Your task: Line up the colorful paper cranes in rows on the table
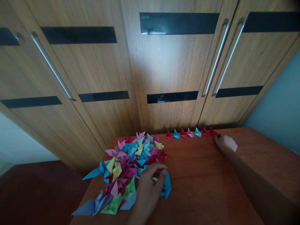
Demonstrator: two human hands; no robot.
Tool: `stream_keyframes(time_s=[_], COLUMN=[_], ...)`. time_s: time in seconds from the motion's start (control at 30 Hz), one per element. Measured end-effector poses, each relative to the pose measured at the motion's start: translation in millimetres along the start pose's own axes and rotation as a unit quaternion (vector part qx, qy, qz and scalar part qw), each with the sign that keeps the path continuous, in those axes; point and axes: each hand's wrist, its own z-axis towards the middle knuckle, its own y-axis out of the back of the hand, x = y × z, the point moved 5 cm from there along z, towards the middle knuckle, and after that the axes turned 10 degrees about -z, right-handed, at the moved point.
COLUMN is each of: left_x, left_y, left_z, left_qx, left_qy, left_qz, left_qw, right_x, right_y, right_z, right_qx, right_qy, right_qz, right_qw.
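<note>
My right hand [226,143] is at the right end of a row of small folded paper pieces along the table's far edge. Its fingertips pinch a red origami crane [212,131]. Beside that lie another red piece [205,132], a light blue one [198,132] and a pink one [190,133]. My left hand [151,182] hangs over the near right side of a heap of colourful origami cranes [126,164]. Its thumb and index finger curl together; whatever they may hold is hidden. A blue folded piece [167,185] lies just right of its fingers.
The reddish-brown wooden table [199,178] stands close against a wooden wardrobe [168,65] with long metal handles. Two larger cranes, one blue [95,172] and one lavender [87,207], jut out at the heap's left side. A pale blue wall [276,103] rises at right.
</note>
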Motion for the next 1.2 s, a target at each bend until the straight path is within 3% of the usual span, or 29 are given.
stream_keyframes(time_s=[0.53, 0.67, 0.93, 1.1, 1.2], left_x=[-3.0, -0.5, -7.6, -8.1, -7.7], left_y=[-2.0, -1.4, -8.6, -8.0, 7.1], left_z=[-1.3, -0.7, -1.5, -2.2, 2.6], left_qx=[0.002, 0.009, 0.033, 0.050, 0.021], left_qy=[-0.009, -0.011, -0.071, -0.113, -0.125], left_qz=[0.027, 0.024, 0.123, 0.240, 0.331], left_qw=[1.000, 1.000, 0.989, 0.963, 0.935], right_x=[-0.5, -3.0, -8.9, 26.7, 61.5], right_y=[1.2, 2.7, 5.2, 0.9, 2.9], right_z=[-2.7, -7.2, -56.0, -107.6, -142.5], right_qx=[-0.003, -0.012, -0.114, -0.082, -0.043], right_qy=[0.013, -0.010, -0.047, 0.055, 0.139], right_qz=[0.022, 0.053, 0.203, 0.242, 0.261], right_qw=[1.000, 0.998, 0.971, 0.965, 0.954])
